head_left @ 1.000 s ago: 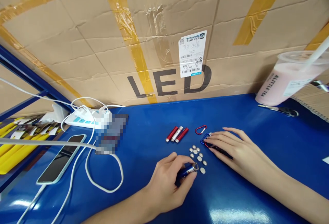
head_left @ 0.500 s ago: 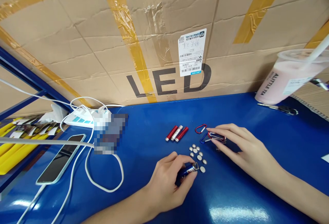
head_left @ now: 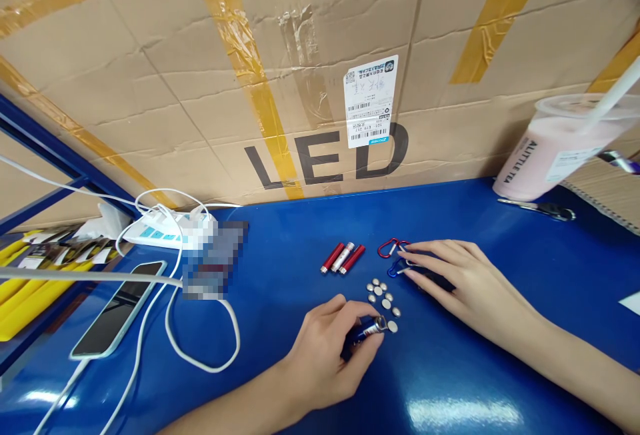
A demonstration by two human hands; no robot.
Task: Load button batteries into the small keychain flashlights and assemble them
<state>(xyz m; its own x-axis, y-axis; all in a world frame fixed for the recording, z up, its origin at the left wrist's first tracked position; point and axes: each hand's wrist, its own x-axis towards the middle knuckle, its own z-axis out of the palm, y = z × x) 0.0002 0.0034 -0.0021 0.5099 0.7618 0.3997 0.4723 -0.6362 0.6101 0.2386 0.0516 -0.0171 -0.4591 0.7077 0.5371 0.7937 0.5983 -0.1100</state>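
Left hand (head_left: 325, 355) closed round small blue metal torch (head_left: 369, 330), low on blue surface (head_left: 280, 288). Right hand (head_left: 460, 285) flat, fingers spread over carabiner clips (head_left: 393, 248), grip unclear. Risk: knuckles nudge loose silver button cells (head_left: 383, 296), scattering them.

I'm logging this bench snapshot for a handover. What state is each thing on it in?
Left hand: closed around a small blue flashlight, lying low on the blue table.
Right hand: flat, fingers on the red and blue carabiner clips.
Silver button cells: loose, scattered.
Three red tubes: lying side by side.
Smartphone: screen dark, cable attached.
Pink drink cup: upright, lidded, straw in.
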